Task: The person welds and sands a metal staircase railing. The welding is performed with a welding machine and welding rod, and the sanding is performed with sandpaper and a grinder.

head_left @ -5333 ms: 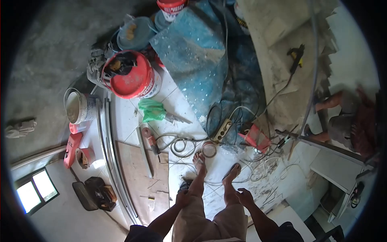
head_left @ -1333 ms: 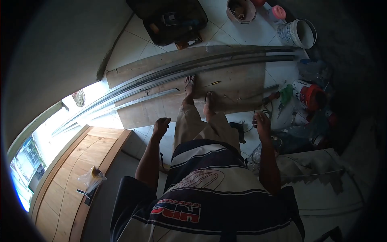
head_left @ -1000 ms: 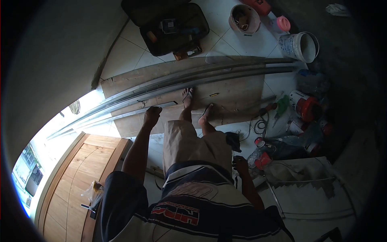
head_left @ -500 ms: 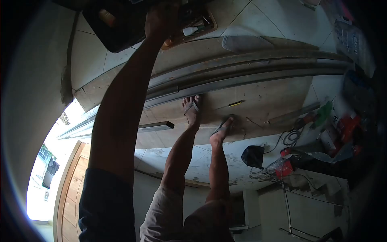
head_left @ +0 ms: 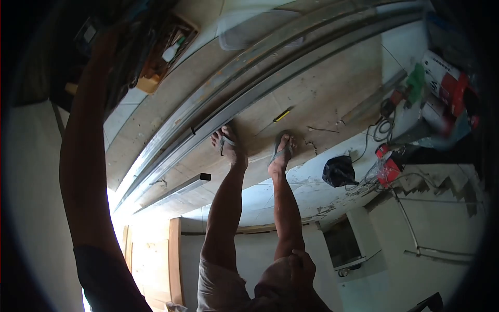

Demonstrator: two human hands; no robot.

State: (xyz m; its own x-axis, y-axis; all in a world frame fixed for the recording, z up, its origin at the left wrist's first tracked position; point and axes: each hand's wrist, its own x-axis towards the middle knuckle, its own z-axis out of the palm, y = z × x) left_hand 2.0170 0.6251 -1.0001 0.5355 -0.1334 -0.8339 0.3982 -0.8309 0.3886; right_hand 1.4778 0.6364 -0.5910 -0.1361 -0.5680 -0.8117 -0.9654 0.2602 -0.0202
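My left arm stretches up to a dark toolbox (head_left: 117, 96) at the top left. Deep shadow covers my left hand (head_left: 110, 39) there, so its fingers and anything in them cannot be made out. Beside it, an orange-brown tray (head_left: 189, 31) holds a small white bottle (head_left: 172, 50) and several mixed small items. My right hand (head_left: 302, 268) rests on my right knee, fingers loosely laid over it and nothing visible in them. A yellow-and-black screwdriver (head_left: 282, 114) lies on the board between the metal lengths and my right foot.
Long metal channels (head_left: 234, 106) run across the brown board (head_left: 322, 88) in front of my feet. A short square tube (head_left: 179, 191) lies at left. On the right are a black bag (head_left: 339, 171), cables (head_left: 382, 130), a red-and-white box (head_left: 442, 78) and a green item (head_left: 416, 80).
The view has turned, and the toolbox now appears farther left and lower. My left hand remains at the toolbox. My right hand now shows on my knee.
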